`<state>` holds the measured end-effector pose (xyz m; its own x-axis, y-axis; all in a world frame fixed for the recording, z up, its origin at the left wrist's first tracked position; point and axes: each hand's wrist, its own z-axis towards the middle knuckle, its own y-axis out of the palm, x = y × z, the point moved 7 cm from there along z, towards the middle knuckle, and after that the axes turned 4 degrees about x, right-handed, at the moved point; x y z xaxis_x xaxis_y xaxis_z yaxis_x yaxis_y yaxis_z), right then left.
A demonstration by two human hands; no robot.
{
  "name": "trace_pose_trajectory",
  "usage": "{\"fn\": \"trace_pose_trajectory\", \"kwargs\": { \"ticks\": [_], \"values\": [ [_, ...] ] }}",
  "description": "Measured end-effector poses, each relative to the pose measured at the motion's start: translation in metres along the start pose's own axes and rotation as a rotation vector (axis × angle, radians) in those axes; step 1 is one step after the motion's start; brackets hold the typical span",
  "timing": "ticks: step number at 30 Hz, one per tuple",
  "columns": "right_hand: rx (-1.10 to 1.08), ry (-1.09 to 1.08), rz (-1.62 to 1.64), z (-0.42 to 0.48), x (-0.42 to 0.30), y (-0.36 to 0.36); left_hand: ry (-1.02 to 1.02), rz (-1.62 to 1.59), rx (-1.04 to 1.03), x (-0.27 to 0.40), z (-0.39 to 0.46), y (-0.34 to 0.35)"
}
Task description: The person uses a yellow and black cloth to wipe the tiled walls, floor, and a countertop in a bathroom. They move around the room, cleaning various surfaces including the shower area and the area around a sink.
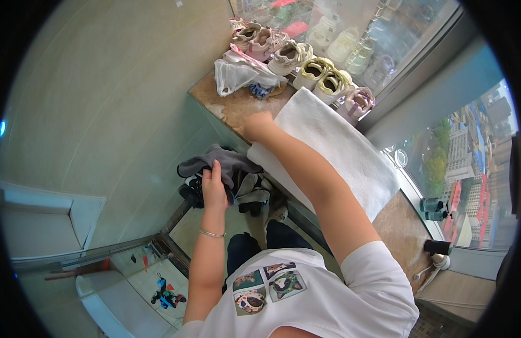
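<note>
My left hand (pixel 214 186) grips a grey cloth (pixel 226 162) with a dark edge, thumb on top, above a pile of shoes (pixel 252 194) on the floor beside the ledge. My right hand (pixel 259 126) is over the brown stone window ledge (pixel 214 95), close to the left corner of a white towel (pixel 328 148) spread on it. Its fingers are blurred and tucked from sight, so I cannot tell whether it holds anything. A clear plastic bag (pixel 235 76) lies on the ledge beyond this hand.
Pale sneakers (pixel 285 57), yellow-trimmed shoes (pixel 328 80) and a pink-and-white shoe (pixel 356 103) stand along the window. A black cylinder (pixel 437 247) and white cable (pixel 427 279) are at the ledge's right end. A tiled wall (pixel 117 84) rises on the left.
</note>
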<state>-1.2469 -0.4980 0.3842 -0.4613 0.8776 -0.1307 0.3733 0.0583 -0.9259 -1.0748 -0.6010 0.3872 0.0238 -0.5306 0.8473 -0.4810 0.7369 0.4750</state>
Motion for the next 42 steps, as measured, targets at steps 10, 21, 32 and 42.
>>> {"fn": "trace_pose_trajectory", "kwargs": {
  "ticks": [10,21,32,42],
  "values": [
    [-0.362,0.191,-0.141,-0.004,0.043,0.037,-0.134,0.166,-0.169,-0.053,0.064,0.026],
    [-0.38,0.529,-0.114,-0.119,0.132,0.073,0.027,0.516,-0.449,-0.062,0.067,0.061],
    [-0.191,0.869,0.225,-0.139,0.11,0.086,0.714,1.319,-1.268,-0.143,0.031,0.11],
    [1.019,1.042,0.349,-0.145,0.108,0.118,0.804,1.769,-1.28,-0.181,0.063,0.196]
  ]
}}
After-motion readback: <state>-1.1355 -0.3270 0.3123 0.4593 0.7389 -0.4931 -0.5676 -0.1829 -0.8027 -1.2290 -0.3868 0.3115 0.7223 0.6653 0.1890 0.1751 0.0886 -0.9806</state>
